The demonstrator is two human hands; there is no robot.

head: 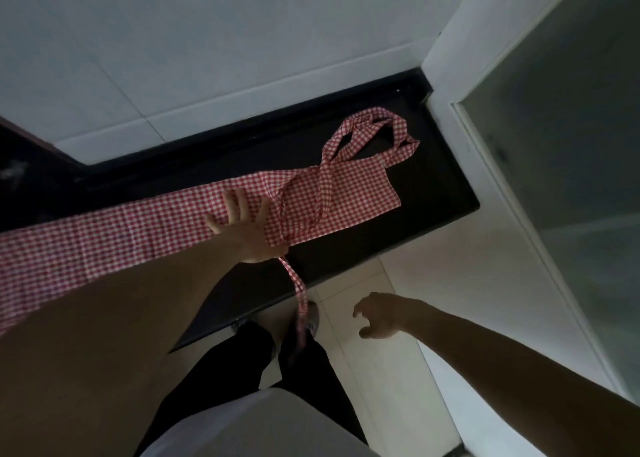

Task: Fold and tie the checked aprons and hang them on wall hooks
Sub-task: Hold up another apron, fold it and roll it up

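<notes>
A red-and-white checked apron (349,193) lies folded into a long strip across the dark counter (433,186), running from the left edge to the centre right. Its neck loop (374,127) curls at the far right end. My left hand (244,224) presses flat on the middle of the apron with fingers spread. One tie strap (296,283) runs out from under that hand's heel and hangs over the counter's front edge. My right hand (379,314) hovers off the counter over the floor, fingers loosely curled, holding nothing.
White tiled wall (207,41) rises behind the counter. A white wall corner and a frosted glass panel (571,179) stand at the right. Pale floor tiles (398,387) and my dark trousers lie below the counter edge. No wall hooks are in view.
</notes>
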